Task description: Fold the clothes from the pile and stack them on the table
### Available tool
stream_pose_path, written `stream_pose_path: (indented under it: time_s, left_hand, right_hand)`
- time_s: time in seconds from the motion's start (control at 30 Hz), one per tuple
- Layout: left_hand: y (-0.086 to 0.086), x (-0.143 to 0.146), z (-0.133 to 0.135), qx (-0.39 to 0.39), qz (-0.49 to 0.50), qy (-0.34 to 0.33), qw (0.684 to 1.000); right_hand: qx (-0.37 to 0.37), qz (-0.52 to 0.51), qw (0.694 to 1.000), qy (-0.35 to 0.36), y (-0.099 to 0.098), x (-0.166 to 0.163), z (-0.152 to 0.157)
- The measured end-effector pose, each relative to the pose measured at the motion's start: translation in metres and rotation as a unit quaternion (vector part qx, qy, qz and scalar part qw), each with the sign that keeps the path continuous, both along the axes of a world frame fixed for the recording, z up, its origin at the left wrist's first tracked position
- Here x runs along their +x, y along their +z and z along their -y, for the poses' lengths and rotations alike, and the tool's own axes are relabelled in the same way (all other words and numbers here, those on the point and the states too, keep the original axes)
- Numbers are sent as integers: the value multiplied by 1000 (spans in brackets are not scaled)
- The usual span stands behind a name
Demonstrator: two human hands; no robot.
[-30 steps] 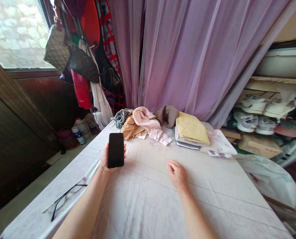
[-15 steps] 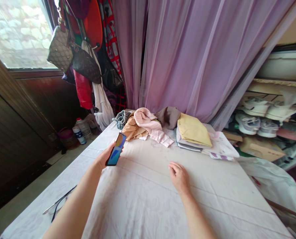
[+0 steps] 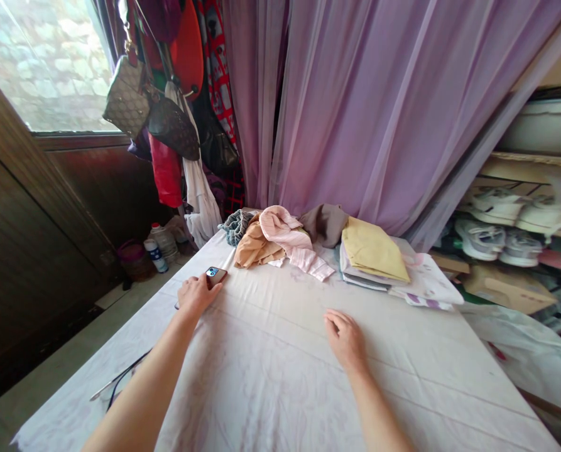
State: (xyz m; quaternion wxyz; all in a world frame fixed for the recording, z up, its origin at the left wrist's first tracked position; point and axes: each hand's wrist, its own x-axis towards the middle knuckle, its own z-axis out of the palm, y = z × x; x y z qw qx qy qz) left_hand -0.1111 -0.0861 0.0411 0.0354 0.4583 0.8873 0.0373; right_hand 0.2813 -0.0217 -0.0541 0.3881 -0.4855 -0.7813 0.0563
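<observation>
My left hand (image 3: pixel 196 295) is closed around a smartphone (image 3: pixel 217 275) at the left side of the cloth-covered table (image 3: pixel 271 351). The phone's back and camera lenses face up, low over the cloth; whether it touches the cloth I cannot tell. Palm down, my right hand (image 3: pixel 346 339) rests on the white cloth with its fingers curled in and nothing visible in them. Beyond both hands lies a heap of loose clothes, with a pink striped garment (image 3: pixel 283 229), a tan garment (image 3: pixel 254 245) and a brown one (image 3: pixel 325 225). Right of the heap is a folded yellow cloth (image 3: pixel 377 250) on a stack.
Eyeglasses (image 3: pixel 120 380) lie partly behind my left forearm. Bags (image 3: pixel 174 129) hang at the left by the window. A purple curtain (image 3: pixel 346 107) closes off the back. Shoes (image 3: pixel 480 238) and boxes fill the shelf at right, with a plastic bag (image 3: pixel 529 345) below.
My left hand has turned the phone from screen up to back up and lowered it towards the cloth. My right hand stays in place; the view has shifted slightly.
</observation>
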Motion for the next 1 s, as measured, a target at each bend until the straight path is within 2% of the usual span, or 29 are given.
stream_pose_path:
  time_s: [0.17, 0.3, 0.37, 0.47, 0.63, 1.0]
  left_hand:
    - [-2, 0, 3, 9, -7, 1, 1000]
    - [2, -8, -2, 16, 25, 9, 1000]
    - [4, -19, -5, 21, 36, 27, 999]
    - [5, -41, -8, 28, 3, 66, 997]
    - [-1, -70, -5, 21, -46, 110, 993]
    - [-8, -77, -19, 30, -33, 174, 984]
  right_hand:
    - [5, 3, 1000, -1, 0, 1, 0]
    - [7, 7, 1000, -2, 1, 0, 1]
    - [9, 10, 1000, 0, 2, 0, 1]
    - [10, 12, 1000, -2, 2, 0, 2]
    - [4, 14, 1000, -10, 1, 0, 1]
    - [13, 7, 1000, 0, 1, 1, 2]
